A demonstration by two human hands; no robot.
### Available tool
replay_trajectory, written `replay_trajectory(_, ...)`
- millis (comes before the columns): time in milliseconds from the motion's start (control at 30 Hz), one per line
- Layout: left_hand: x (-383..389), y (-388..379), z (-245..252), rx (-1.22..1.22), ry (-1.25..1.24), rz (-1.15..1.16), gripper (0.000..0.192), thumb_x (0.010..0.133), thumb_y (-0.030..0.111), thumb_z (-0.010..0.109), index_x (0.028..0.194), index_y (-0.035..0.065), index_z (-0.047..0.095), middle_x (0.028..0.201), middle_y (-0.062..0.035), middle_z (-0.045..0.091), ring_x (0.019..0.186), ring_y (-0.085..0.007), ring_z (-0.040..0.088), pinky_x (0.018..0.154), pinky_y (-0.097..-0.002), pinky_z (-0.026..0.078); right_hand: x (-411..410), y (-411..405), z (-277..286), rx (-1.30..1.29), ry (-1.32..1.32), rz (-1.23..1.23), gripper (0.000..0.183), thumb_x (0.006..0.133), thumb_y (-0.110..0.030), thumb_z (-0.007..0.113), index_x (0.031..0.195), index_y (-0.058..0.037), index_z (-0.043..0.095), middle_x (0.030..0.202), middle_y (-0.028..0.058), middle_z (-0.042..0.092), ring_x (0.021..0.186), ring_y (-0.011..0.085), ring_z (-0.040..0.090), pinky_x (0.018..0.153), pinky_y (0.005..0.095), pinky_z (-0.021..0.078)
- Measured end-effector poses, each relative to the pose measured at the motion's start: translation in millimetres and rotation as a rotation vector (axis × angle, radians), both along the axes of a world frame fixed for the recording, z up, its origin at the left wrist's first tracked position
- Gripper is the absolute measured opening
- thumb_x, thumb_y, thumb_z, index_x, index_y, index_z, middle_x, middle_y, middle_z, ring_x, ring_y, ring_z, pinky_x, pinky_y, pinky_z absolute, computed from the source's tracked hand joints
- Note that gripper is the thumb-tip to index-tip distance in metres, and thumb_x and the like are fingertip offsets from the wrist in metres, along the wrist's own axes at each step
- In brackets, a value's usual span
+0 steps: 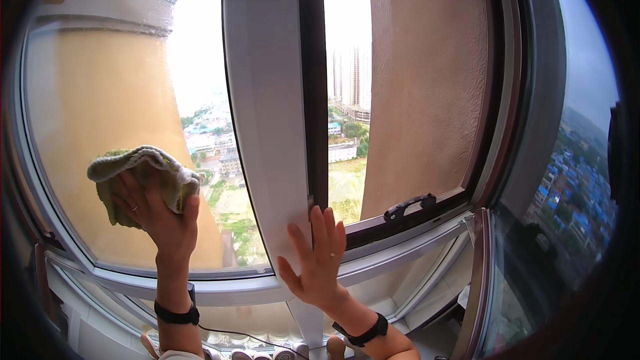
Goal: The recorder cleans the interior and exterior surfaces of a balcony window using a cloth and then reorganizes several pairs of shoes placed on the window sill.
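Observation:
My left hand (160,215) presses a folded green cloth with pale edges (145,170) against the window pane (125,110) on the left, with a ring on one finger. My right hand (317,260) is spread, palm forward, at the white window frame's upright (267,135), fingers apart and holding nothing; whether the fingertips press on it is hard to tell. Each wrist carries a black band.
A black handle (410,206) sits low on the dark-framed sash (450,205) at right. A brown-edged glass panel (480,280) stands open beside it. Several shoes (270,354) and a thin black cable (240,334) lie below the sill (235,287).

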State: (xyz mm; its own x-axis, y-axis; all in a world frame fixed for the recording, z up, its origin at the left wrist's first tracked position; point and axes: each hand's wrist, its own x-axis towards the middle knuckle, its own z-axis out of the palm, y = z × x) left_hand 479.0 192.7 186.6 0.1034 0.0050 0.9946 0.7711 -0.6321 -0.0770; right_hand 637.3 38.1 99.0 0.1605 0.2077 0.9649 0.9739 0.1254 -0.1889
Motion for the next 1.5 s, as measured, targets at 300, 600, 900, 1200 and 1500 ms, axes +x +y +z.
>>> replay_trajectory(300,-16,21,-12,0.016,0.03,-0.091,0.067,0.076,0.042,0.064,0.126,0.0036,0.042,0.126,-0.0206,0.04,0.11,-0.0374,0.037,0.089,-0.0501,0.026,4,56,-34,-0.026,-0.132,-0.119,0.068,0.088,-0.049,0.039,0.139,-0.0063,0.022,0.145,0.0244,0.007,0.134,0.0417,0.002,0.104,0.058,0.0026)
replay_trajectory(600,-59,43,-32,0.065,0.036,-0.196,0.067,0.068,0.064,0.056,0.127,0.0342,0.044,0.132,-0.0038,0.04,0.127,-0.03,0.029,0.087,-0.0569,0.026,-45,46,-14,0.112,-0.169,-0.383,0.06,0.092,-0.045,0.037,0.137,-0.0067,0.028,0.145,0.0168,0.019,0.134,0.0362,0.012,0.104,0.0558,0.0104)
replay_trajectory(900,-119,27,-16,0.006,0.101,-0.679,0.048,0.076,0.035,0.056,0.116,0.0094,0.048,0.115,-0.0108,0.049,0.112,-0.028,0.045,0.092,-0.0468,0.035,-189,95,20,-0.009,-0.158,0.437,0.03,0.093,-0.013,0.039,0.118,0.0016,0.046,0.124,0.018,0.044,0.117,0.0303,0.042,0.098,0.0405,0.0317)
replay_trajectory(1200,-136,57,-9,0.049,0.354,-1.017,0.041,0.068,0.026,0.059,0.1,-0.0006,0.056,0.104,-0.016,0.055,0.11,-0.0317,0.046,0.093,-0.044,0.037,-110,177,63,0.066,-0.059,0.147,0.036,0.091,-0.012,0.033,0.123,0.0008,0.042,0.121,0.0143,0.048,0.111,0.0164,0.048,0.094,0.0331,0.0383)
replay_trajectory(1500,-275,90,-86,-0.001,0.154,-0.68,0.041,0.073,0.016,0.059,0.108,0.0011,0.045,0.132,-0.0236,0.036,0.122,-0.0345,0.036,0.099,-0.0479,0.03,-216,190,67,0.353,-0.394,-0.567,0.057,0.092,-0.029,0.045,0.133,0.0048,0.026,0.132,0.0254,0.033,0.121,0.0356,0.035,0.102,0.0404,0.0274)
